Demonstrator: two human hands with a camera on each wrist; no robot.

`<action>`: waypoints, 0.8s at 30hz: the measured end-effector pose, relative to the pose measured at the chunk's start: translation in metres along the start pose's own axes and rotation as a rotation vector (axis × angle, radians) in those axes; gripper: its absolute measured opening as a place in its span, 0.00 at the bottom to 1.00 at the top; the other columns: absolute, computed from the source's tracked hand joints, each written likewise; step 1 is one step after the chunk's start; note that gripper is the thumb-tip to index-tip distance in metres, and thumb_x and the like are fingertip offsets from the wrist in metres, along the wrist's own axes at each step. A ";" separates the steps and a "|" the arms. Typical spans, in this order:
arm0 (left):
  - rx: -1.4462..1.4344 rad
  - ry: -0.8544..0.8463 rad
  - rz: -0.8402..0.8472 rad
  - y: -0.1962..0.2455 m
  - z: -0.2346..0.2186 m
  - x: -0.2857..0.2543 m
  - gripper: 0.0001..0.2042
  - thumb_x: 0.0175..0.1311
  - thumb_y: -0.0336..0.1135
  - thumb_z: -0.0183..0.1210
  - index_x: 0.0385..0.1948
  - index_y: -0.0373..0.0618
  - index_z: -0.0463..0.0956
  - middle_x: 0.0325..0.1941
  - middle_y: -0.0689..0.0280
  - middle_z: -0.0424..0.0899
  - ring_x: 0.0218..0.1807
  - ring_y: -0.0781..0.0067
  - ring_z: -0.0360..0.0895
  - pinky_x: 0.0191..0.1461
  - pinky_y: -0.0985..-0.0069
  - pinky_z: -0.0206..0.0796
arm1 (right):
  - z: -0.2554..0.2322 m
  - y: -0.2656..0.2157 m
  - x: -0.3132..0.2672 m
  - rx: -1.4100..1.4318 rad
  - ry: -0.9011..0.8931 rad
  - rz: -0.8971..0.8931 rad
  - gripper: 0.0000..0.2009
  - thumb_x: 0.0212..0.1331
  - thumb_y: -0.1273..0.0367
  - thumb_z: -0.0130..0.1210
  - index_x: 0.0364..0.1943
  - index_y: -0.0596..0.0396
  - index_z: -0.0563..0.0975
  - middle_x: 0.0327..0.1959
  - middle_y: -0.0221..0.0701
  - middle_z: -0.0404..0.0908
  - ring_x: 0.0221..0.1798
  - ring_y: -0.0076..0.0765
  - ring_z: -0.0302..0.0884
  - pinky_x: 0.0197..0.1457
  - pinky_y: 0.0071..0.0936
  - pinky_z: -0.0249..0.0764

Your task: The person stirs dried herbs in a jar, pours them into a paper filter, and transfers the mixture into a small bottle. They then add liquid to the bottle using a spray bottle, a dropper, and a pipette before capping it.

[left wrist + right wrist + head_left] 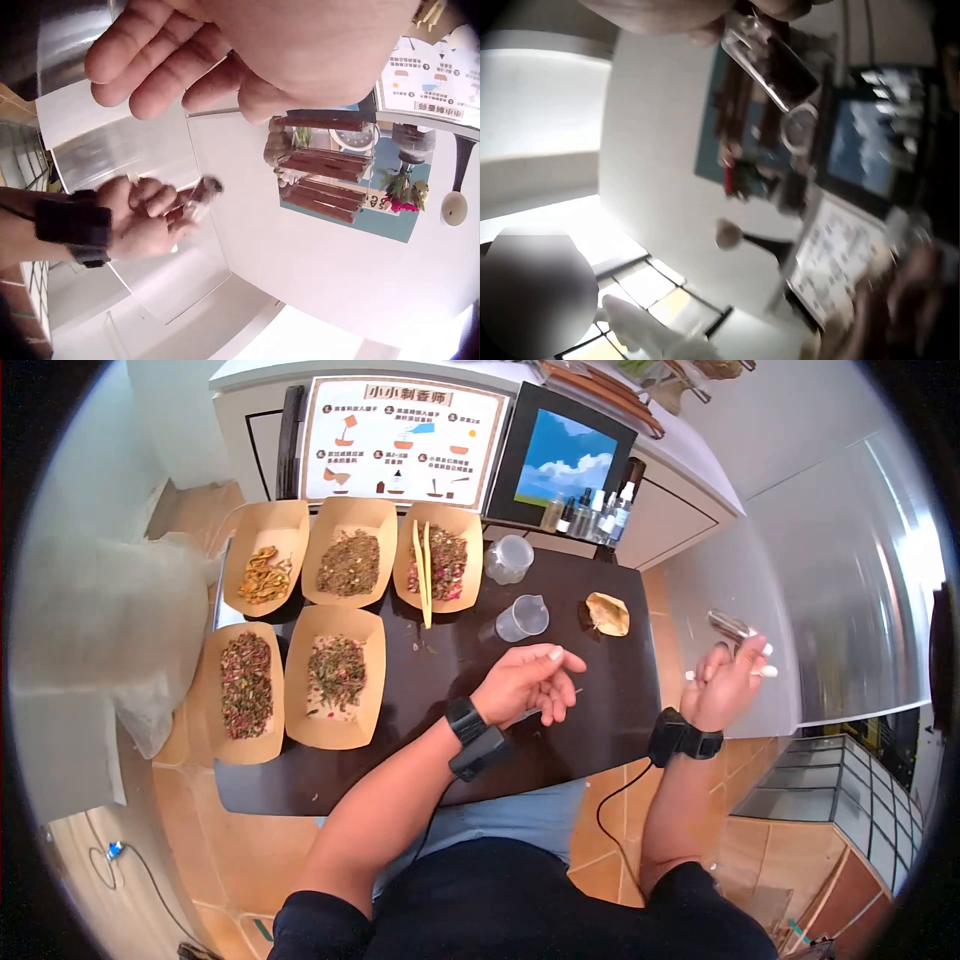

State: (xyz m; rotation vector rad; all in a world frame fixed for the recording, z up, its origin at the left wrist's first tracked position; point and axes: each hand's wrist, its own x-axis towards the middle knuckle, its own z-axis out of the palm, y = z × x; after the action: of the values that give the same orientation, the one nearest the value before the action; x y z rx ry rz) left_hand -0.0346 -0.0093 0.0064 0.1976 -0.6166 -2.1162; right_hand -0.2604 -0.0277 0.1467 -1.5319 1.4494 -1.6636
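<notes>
My right hand, off the table's right side, grips a small clear bottle with its fingers curled. Dark contents show through the bottle in the right wrist view. Small white pieces show around those fingers, too blurred to name. My left hand is held over the table with loosely bent fingers and nothing in it. Just beyond it stands a clear plastic cup, with another clear cup behind. A crumpled tan piece lies to the right.
Several paper trays of dried plant bits fill the table's left side. Yellow tweezers lie across one. At the back are an instruction board, a dark-framed screen and several small bottles. A cable hangs from the right wrist.
</notes>
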 end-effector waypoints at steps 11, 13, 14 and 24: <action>0.031 0.047 -0.006 0.002 -0.004 0.006 0.18 0.83 0.43 0.44 0.51 0.36 0.75 0.32 0.57 0.86 0.28 0.67 0.86 0.27 0.76 0.77 | 0.025 0.030 -0.038 0.159 -0.326 0.292 0.10 0.81 0.64 0.46 0.52 0.56 0.71 0.55 0.40 0.81 0.17 0.08 0.60 0.19 0.12 0.57; 0.064 0.075 0.007 -0.001 -0.005 0.006 0.18 0.82 0.43 0.44 0.52 0.36 0.75 0.34 0.56 0.86 0.30 0.66 0.86 0.30 0.76 0.78 | 0.021 0.000 -0.019 0.248 -0.156 0.168 0.10 0.81 0.65 0.46 0.51 0.56 0.72 0.53 0.40 0.82 0.17 0.09 0.60 0.20 0.12 0.58; 0.053 0.079 0.010 -0.004 -0.006 0.006 0.18 0.82 0.43 0.44 0.52 0.36 0.75 0.34 0.56 0.86 0.30 0.66 0.86 0.30 0.76 0.78 | 0.017 -0.011 -0.014 0.328 0.008 0.055 0.09 0.81 0.65 0.45 0.51 0.56 0.72 0.52 0.40 0.83 0.18 0.11 0.61 0.20 0.13 0.58; 0.097 0.052 0.007 -0.002 0.000 0.007 0.18 0.80 0.43 0.50 0.56 0.36 0.71 0.40 0.54 0.86 0.37 0.62 0.88 0.38 0.73 0.81 | 0.031 0.023 -0.037 0.292 -0.508 0.467 0.13 0.77 0.60 0.53 0.53 0.56 0.74 0.49 0.38 0.87 0.18 0.09 0.59 0.19 0.13 0.53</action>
State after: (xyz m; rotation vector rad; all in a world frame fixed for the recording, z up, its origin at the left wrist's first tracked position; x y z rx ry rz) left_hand -0.0402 -0.0142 0.0062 0.3031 -0.6894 -2.0697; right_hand -0.2291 -0.0157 0.1050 -1.2149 1.1181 -1.0550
